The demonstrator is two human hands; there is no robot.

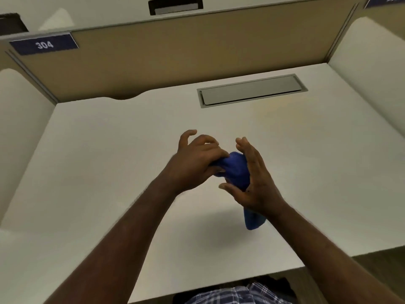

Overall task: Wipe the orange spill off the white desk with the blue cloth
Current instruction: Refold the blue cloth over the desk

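Note:
Both hands hold the blue cloth (237, 170) above the middle of the white desk (109, 150). My left hand (195, 159) pinches the cloth's left end between thumb and fingers. My right hand (254, 178) grips the bunched cloth from the right, and a loose end hangs down below the wrist. I see no orange spill on the desk surface; the part under my hands and arms is hidden.
A grey cable-tray lid (252, 91) is set into the desk at the back right. Tan partition walls (175, 53) enclose the desk at the back, white side panels at left and right. A blue label reading 304 (43, 44) sits at the upper left.

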